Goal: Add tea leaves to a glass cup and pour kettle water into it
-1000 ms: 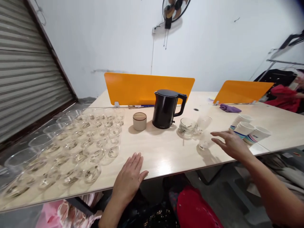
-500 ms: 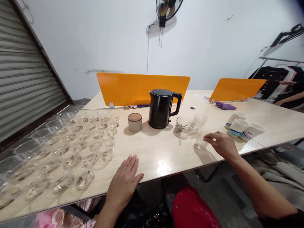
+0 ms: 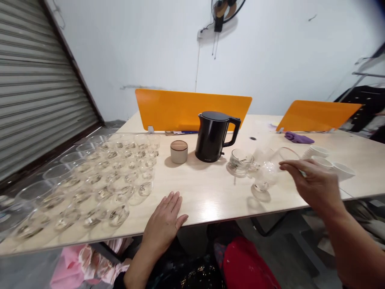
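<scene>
My left hand point(image 3: 164, 220) lies flat on the table near its front edge, fingers stretched, holding nothing. My right hand point(image 3: 317, 182) pinches the edge of a clear cup point(image 3: 289, 153), whose rim is blurred and raised above the tabletop. A small clear vessel base point(image 3: 261, 186) shows below and left of that hand; whether it belongs to the same cup I cannot tell. Just left of it is a ribbed glass cup point(image 3: 241, 159) on a glass saucer, with a thin spoon-like piece inside. Rows of clear cups point(image 3: 117, 214) holding a little pale liquid and dark bits fill the table's left side.
A black electric kettle point(image 3: 211, 138) stands mid-table beside a grey canister point(image 3: 179, 153) with a wooden lid. Orange dividers point(image 3: 192, 110) rise behind. Paper cups point(image 3: 343, 171) and a purple cloth point(image 3: 298, 138) are at the right. The table's front edge point(image 3: 210, 223) runs before me.
My right hand has risen and moved right with the clear cup's rim. My left hand stays flat on the table. The view has turned slightly left.
</scene>
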`<state>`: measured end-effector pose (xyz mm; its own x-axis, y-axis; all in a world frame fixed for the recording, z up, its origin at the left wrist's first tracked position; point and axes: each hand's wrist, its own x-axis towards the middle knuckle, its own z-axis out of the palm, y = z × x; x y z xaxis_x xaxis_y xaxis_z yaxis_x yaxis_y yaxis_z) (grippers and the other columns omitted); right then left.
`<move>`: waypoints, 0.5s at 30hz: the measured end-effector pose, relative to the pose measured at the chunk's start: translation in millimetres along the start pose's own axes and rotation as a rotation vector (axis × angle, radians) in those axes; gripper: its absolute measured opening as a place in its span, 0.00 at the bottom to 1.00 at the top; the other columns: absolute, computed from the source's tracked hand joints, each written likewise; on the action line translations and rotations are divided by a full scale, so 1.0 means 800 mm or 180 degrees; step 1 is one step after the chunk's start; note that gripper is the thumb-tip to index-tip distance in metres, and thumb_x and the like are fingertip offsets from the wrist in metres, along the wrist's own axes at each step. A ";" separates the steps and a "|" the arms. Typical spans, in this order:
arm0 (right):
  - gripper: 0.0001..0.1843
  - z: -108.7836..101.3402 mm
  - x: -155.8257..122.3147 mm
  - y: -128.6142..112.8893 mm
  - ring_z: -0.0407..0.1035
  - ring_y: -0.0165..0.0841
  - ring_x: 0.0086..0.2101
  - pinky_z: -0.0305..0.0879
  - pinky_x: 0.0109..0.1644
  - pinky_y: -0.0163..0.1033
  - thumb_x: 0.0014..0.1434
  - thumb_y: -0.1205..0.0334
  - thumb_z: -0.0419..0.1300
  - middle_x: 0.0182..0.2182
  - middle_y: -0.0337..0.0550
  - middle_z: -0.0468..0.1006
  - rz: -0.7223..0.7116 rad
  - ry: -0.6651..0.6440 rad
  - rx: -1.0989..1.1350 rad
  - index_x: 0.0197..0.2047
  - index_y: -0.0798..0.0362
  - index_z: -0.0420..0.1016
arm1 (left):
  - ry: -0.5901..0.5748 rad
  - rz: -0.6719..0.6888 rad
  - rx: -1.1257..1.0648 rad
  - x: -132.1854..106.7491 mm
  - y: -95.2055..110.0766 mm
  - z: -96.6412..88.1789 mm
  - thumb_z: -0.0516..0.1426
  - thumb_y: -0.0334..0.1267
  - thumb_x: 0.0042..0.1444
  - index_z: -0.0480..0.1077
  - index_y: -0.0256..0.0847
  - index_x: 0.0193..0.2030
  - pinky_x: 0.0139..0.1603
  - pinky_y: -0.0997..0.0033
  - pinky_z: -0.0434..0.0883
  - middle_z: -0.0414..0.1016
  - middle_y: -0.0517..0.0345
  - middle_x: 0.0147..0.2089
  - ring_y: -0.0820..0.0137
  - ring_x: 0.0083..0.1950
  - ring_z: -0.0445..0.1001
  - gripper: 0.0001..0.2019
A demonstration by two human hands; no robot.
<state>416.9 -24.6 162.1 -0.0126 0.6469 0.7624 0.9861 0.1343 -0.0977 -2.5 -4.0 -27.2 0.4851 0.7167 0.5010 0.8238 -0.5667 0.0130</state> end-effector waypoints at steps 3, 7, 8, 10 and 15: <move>0.13 0.010 0.007 -0.053 0.77 0.45 0.41 0.71 0.48 0.49 0.70 0.53 0.57 0.38 0.45 0.84 -0.0252 -0.0053 0.0540 0.43 0.44 0.83 | -0.0131 -0.0048 -0.0013 0.004 0.002 -0.006 0.52 0.49 0.72 0.66 0.35 0.68 0.71 0.50 0.69 0.67 0.45 0.72 0.54 0.74 0.65 0.25; 0.12 0.078 0.010 -0.120 0.77 0.41 0.39 0.72 0.46 0.46 0.69 0.55 0.58 0.37 0.43 0.85 -0.0649 -0.0598 0.1354 0.39 0.45 0.83 | -0.0175 -0.0145 -0.0046 0.008 0.004 -0.011 0.54 0.49 0.71 0.66 0.32 0.68 0.71 0.48 0.69 0.67 0.42 0.72 0.53 0.73 0.66 0.27; 0.13 0.100 0.010 -0.134 0.76 0.41 0.40 0.72 0.46 0.46 0.69 0.55 0.57 0.37 0.43 0.85 -0.0685 -0.0769 0.1464 0.39 0.45 0.83 | -0.0173 -0.0155 -0.0075 0.008 0.004 -0.012 0.54 0.49 0.71 0.66 0.33 0.68 0.71 0.48 0.69 0.67 0.42 0.72 0.53 0.73 0.66 0.27; 0.15 0.141 0.011 -0.161 0.75 0.42 0.41 0.71 0.47 0.46 0.70 0.55 0.56 0.37 0.44 0.85 -0.0740 -0.1056 0.1593 0.38 0.45 0.83 | -0.0174 -0.0163 -0.0139 0.008 0.004 -0.012 0.54 0.50 0.71 0.66 0.34 0.68 0.71 0.48 0.69 0.67 0.42 0.72 0.53 0.73 0.65 0.27; 0.16 0.204 0.011 -0.212 0.74 0.42 0.42 0.68 0.47 0.45 0.70 0.57 0.55 0.37 0.45 0.85 -0.0882 -0.1487 0.1646 0.38 0.46 0.84 | -0.0176 -0.0214 -0.0281 0.009 0.003 -0.013 0.55 0.51 0.70 0.65 0.35 0.69 0.72 0.49 0.67 0.66 0.44 0.73 0.53 0.74 0.63 0.28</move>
<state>222.7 81.4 80.9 -0.4317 0.7741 0.4631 0.7344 0.5997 -0.3178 -0.5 -4.4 -14.4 0.4469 0.7743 0.4481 0.8273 -0.5483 0.1224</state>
